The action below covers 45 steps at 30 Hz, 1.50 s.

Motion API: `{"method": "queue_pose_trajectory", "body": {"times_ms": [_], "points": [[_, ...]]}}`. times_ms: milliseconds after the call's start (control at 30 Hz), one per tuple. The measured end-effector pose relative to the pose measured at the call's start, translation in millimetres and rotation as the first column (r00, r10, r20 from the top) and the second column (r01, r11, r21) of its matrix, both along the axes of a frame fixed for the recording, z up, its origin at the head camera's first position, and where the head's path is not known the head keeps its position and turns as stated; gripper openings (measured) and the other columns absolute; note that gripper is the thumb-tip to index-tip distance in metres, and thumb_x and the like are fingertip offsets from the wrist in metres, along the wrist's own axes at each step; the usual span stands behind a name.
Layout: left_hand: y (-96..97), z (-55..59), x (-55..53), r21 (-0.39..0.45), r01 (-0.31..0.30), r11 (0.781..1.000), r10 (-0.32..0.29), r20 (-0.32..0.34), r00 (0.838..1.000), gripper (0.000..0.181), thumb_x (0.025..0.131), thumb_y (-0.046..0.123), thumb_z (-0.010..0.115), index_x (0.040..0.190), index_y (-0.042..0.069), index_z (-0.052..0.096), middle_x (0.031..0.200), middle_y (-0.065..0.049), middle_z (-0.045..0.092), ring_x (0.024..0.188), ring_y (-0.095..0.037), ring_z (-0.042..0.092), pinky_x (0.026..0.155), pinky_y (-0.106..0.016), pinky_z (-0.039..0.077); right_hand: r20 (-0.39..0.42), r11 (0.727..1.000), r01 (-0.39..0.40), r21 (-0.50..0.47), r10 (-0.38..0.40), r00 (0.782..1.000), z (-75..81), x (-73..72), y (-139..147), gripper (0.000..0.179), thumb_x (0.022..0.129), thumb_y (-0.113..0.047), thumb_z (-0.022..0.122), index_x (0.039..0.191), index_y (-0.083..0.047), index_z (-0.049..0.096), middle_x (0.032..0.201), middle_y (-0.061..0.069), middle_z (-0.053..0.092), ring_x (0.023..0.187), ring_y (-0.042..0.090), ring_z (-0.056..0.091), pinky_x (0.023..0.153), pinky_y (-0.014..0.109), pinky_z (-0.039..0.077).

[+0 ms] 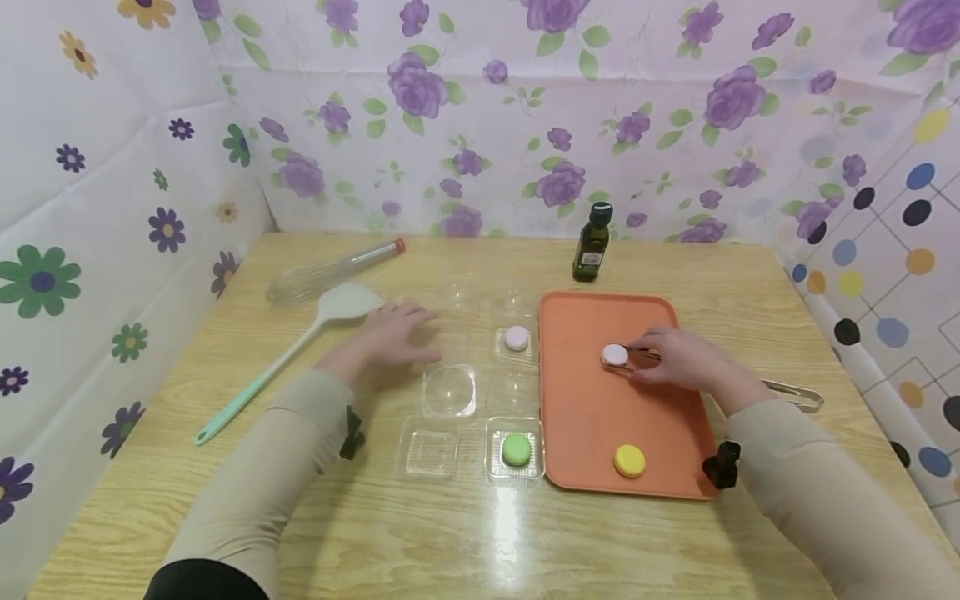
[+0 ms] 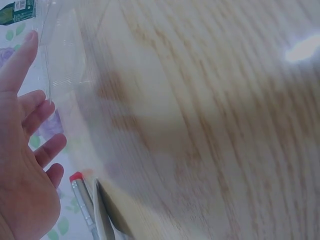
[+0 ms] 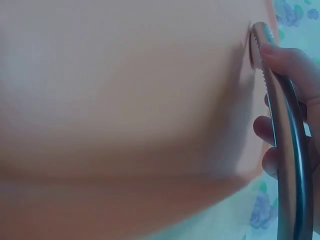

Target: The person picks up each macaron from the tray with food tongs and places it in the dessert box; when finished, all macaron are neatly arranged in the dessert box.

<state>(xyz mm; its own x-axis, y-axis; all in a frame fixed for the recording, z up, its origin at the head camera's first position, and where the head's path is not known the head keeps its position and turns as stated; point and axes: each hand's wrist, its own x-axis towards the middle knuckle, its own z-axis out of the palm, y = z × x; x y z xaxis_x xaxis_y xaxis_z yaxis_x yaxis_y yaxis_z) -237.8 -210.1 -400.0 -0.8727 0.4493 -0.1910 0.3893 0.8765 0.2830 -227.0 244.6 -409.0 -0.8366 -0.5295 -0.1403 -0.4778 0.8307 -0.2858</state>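
Note:
My right hand (image 1: 678,360) grips metal tongs (image 3: 288,135), whose serrated tips hold a pale macaron (image 1: 615,355) over the orange tray (image 1: 585,417). A yellow macaron (image 1: 629,461) lies near the tray's front edge. My left hand (image 1: 393,335) hovers with fingers spread beside the clear plastic boxes and holds nothing. One clear box on the right of the group has a pink macaron (image 1: 516,337) in it; another, nearer the front, has a green macaron (image 1: 516,450). Beside the green one stands a box (image 1: 431,452) without a macaron.
Left of my left hand lie a whisk (image 1: 330,273) with a red-tipped handle and a pale green spatula (image 1: 281,360), its blade partly behind the hand. A dark green bottle (image 1: 592,243) stands behind the tray. Patterned cloth (image 1: 480,167) closes off the back and sides.

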Motion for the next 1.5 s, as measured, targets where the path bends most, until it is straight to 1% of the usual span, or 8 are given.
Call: {"method": "queue_pose_trajectory", "body": {"times_ms": [200,433,733,900,1067,1200,1267,1500], "points": [[-0.8,1.4,0.1,0.001,-0.001,1.0,0.001,0.005,1.0,0.081,0.08,0.056,0.063,0.145,0.017,0.035,0.145,-0.014,0.035,0.13,-0.042,0.027,0.104,-0.061,0.018,0.035,0.998,0.052,-0.034,-0.051,0.998,8.7,-2.4,-9,0.046,0.082,-0.034,0.071,0.119,-0.006,0.064,0.104,0.008,0.059,0.089,0.024,0.056,0.078,0.044,0.047],[0.2,-1.2,-1.4,-0.006,0.023,1.0,-0.023,-0.011,1.0,0.08,0.08,0.058,0.063,0.144,0.016,0.038,0.145,-0.012,0.036,0.13,-0.039,0.028,0.105,-0.06,0.017,0.045,0.998,0.062,0.005,-0.062,0.997,7.3,-5.2,-13,0.047,0.082,-0.036,0.071,0.119,-0.007,0.064,0.109,0.011,0.058,0.096,0.028,0.056,0.084,0.047,0.046],[2.0,1.8,-1.4,-0.016,0.018,1.0,-0.018,-0.011,1.0,0.078,0.082,0.056,0.062,0.143,0.015,0.038,0.146,-0.012,0.035,0.131,-0.039,0.027,0.107,-0.059,0.014,0.051,0.997,0.049,-0.06,-0.046,0.998,17.3,-11.9,-27,0.045,0.085,-0.033,0.068,0.122,-0.008,0.062,0.113,0.011,0.059,0.1,0.029,0.056,0.084,0.048,0.046],[5.1,3.5,-0.4,-0.002,0.02,1.0,-0.02,-0.021,1.0,0.075,0.082,0.053,0.064,0.142,0.014,0.04,0.144,-0.012,0.037,0.129,-0.037,0.03,0.107,-0.057,0.016,0.011,0.998,-0.014,-0.06,0.014,1.0,26.1,-20.2,-53,0.041,0.085,-0.03,0.068,0.121,-0.011,0.064,0.113,0.011,0.059,0.096,0.027,0.057,0.079,0.046,0.047],[8.4,3.9,-0.8,-0.011,0.022,1.0,-0.022,-0.03,0.999,0.075,0.082,0.053,0.064,0.141,0.012,0.041,0.142,-0.012,0.04,0.127,-0.036,0.033,0.107,-0.055,0.018,-0.008,0.992,-0.096,-0.078,0.096,0.995,34.3,-27.7,-88,0.041,0.086,-0.032,0.067,0.123,-0.016,0.062,0.117,0.009,0.059,0.102,0.027,0.055,0.083,0.046,0.046],[9.1,2.3,-1.3,-0.027,0.021,0.999,-0.023,-0.043,0.999,0.075,0.082,0.053,0.063,0.142,0.013,0.041,0.141,-0.012,0.04,0.127,-0.036,0.035,0.108,-0.055,0.019,-0.051,0.987,-0.152,-0.059,0.149,0.988,38.3,-32.6,-119,0.041,0.085,-0.032,0.067,0.122,-0.015,0.063,0.115,0.007,0.06,0.099,0.025,0.056,0.083,0.044,0.047],[9.3,1.6,-1.3,-0.026,0.021,0.999,-0.022,-0.048,0.999,0.075,0.082,0.053,0.063,0.142,0.013,0.041,0.141,-0.012,0.041,0.126,-0.036,0.035,0.107,-0.055,0.02,-0.056,0.987,-0.156,-0.042,0.154,0.987,39.1,-34.6,-134,0.041,0.085,-0.034,0.066,0.121,-0.014,0.064,0.112,0.006,0.059,0.096,0.023,0.056,0.08,0.042,0.048],[9.3,1.5,-1.1,-0.004,0.026,1.0,-0.026,-0.053,0.998,0.075,0.082,0.052,0.065,0.142,0.014,0.041,0.139,-0.012,0.042,0.123,-0.034,0.037,0.108,-0.053,0.02,-0.012,0.988,-0.152,-0.018,0.152,0.988,41.4,-39.9,-175,0.042,0.083,-0.032,0.067,0.121,-0.015,0.064,0.116,0.005,0.059,0.105,0.023,0.055,0.088,0.041,0.045]]}}
